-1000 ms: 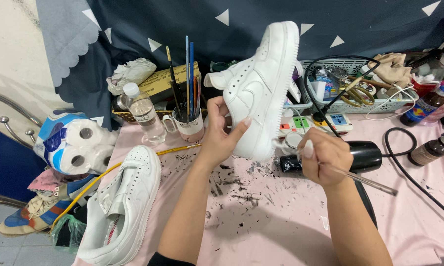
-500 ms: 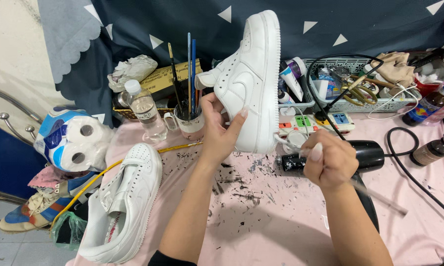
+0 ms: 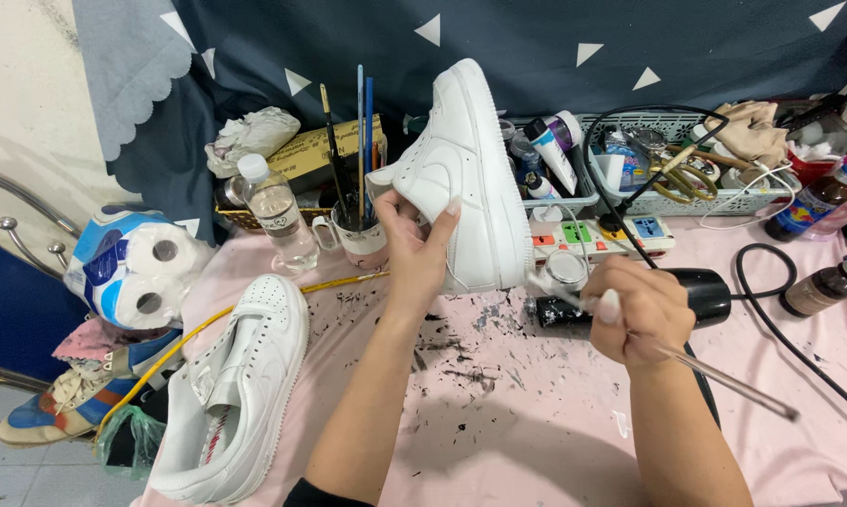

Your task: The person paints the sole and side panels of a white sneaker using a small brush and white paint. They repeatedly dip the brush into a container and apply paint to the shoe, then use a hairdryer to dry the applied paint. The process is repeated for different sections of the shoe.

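Note:
My left hand (image 3: pixel 414 246) grips a white sneaker (image 3: pixel 466 178) by its heel end and holds it upright above the table, toe pointing up, sole toward the right. My right hand (image 3: pixel 641 312) is closed around a thin paintbrush (image 3: pixel 724 376); its tip points at the lower edge of the sneaker's sole, and its handle sticks out to the lower right. A second white sneaker (image 3: pixel 236 394) lies on its sole at the left edge of the pink, black-spattered table (image 3: pixel 499 422).
A mug of brushes (image 3: pixel 358 235) and a plastic water bottle (image 3: pixel 275 214) stand behind the sneaker. A power strip (image 3: pixel 597 235), a black heat gun (image 3: pixel 696 293) with cable, small bottles (image 3: pixel 818 286) and a cluttered basket (image 3: pixel 677 178) fill the right. Toilet rolls (image 3: pixel 132 272) sit left.
My left hand has turned the sneaker more upright and brought it slightly left. My right hand has moved the brush tip up close to the sole's lower edge.

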